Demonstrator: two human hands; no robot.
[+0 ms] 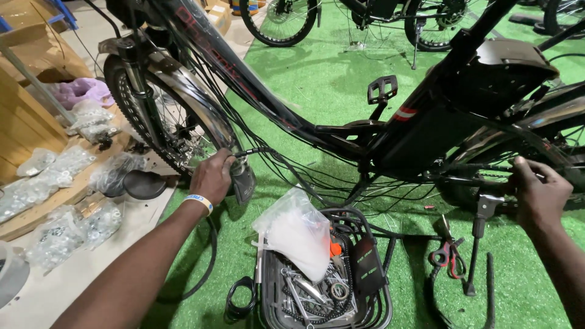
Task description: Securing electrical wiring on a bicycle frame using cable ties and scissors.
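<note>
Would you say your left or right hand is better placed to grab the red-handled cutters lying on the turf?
Probably the right hand. It rests by the rear wheel just above the red-handled cutters, while the left hand is across the bicycle, gripping cables at the front mudguard.

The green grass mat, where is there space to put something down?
Bare green mat lies behind the bicycle frame, before the far bicycle wheels. Another free patch sits between the tool tray and kickstand. Near the front wheel, hardware bags crowd everything.
</note>
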